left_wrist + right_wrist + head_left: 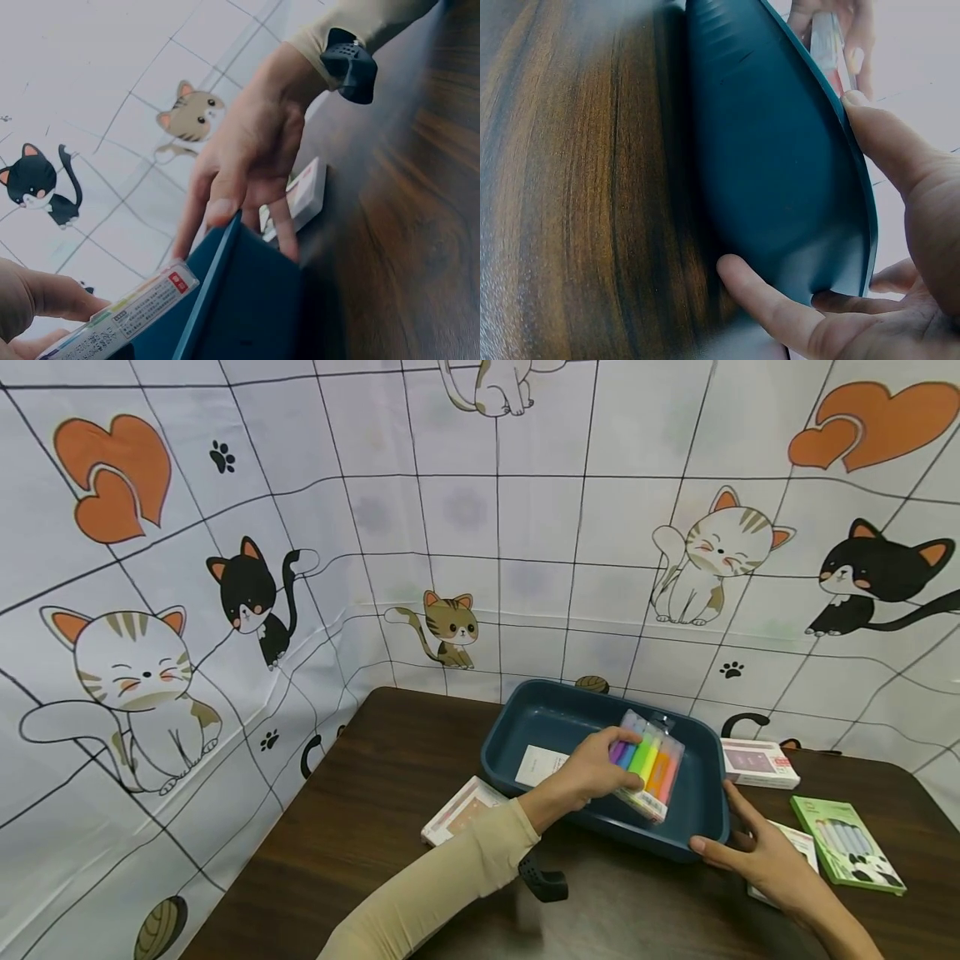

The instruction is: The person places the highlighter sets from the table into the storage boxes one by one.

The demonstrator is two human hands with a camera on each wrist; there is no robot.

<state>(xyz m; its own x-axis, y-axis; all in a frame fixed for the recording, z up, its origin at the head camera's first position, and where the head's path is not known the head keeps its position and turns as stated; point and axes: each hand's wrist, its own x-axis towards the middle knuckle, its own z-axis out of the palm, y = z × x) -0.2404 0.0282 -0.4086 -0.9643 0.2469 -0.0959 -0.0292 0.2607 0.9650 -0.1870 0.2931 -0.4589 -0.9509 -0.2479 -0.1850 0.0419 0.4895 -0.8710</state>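
In the head view my left hand (pixel 600 767) holds a clear pack of coloured highlighters (pixel 660 770) by its left side. The pack is tilted within a dark blue plastic bin (pixel 693 822); whether it touches the floor there, I cannot tell. A white box (pixel 538 765) lies in the bin, partly behind the left hand. My right hand (pixel 772 856) grips the bin's front right corner. The right wrist view shows the right thumb (pixel 889 139) at the rim and a finger (pixel 769 304) against the outer wall. The pack's printed end (pixel 131 315) faces the left wrist view.
Left of the bin lies a flat box (pixel 463 810) on the dark wooden table (pixel 360 827). On the right are a white box (pixel 761 764), a green box with pens pictured (pixel 847 843) and another box (pixel 798 842) partly behind the right hand. A cat-print cloth (pixel 525 527) hangs behind.
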